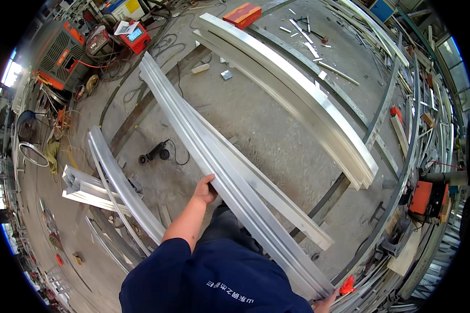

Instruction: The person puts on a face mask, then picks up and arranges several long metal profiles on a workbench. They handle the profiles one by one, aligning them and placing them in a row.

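Clasping metal beam [245, 206] with left hand [207, 190]; cannot tell for right hand [326, 302]. Could tip left onto grinder [156, 150] through uneven support.

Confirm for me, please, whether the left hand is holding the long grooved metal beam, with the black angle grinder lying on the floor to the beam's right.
Not quite: the angle grinder lies to the beam's left, as the head view shows. The left hand is indeed holding the long grooved metal beam.
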Demonstrator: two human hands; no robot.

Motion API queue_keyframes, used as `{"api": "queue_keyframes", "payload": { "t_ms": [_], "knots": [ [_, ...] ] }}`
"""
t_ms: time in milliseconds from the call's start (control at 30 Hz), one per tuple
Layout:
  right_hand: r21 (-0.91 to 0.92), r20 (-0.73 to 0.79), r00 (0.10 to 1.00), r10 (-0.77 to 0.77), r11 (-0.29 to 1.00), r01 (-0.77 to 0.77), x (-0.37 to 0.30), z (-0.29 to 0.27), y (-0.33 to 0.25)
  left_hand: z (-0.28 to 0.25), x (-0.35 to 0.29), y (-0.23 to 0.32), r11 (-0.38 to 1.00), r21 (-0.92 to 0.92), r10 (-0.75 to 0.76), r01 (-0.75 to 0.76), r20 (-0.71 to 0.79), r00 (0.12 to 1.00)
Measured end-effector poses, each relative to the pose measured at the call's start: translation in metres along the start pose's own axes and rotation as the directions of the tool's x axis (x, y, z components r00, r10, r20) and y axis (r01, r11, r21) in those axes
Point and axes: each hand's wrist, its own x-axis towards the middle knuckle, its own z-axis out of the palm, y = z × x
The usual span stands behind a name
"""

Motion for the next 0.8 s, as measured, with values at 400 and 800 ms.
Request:
{"api": "queue_keyframes", "payload": {
  "t_ms": [400,800],
  "knots": [
    [-0.043,-0.177,0.975,0.137,0.988,-0.146,0.131,-0.029,0.040,-0.040,-0.012,-0.052,0.986,-0.133,0.061,-0.101,-0.276,0.959],
    [0.108,-0.161,0.964,0.210,0.975,-0.195,0.150,-0.013,0.058,-0.099,0.047,-0.097,0.895,-0.141,0.366,-0.423,-0.312,0.877]
  ]
}}
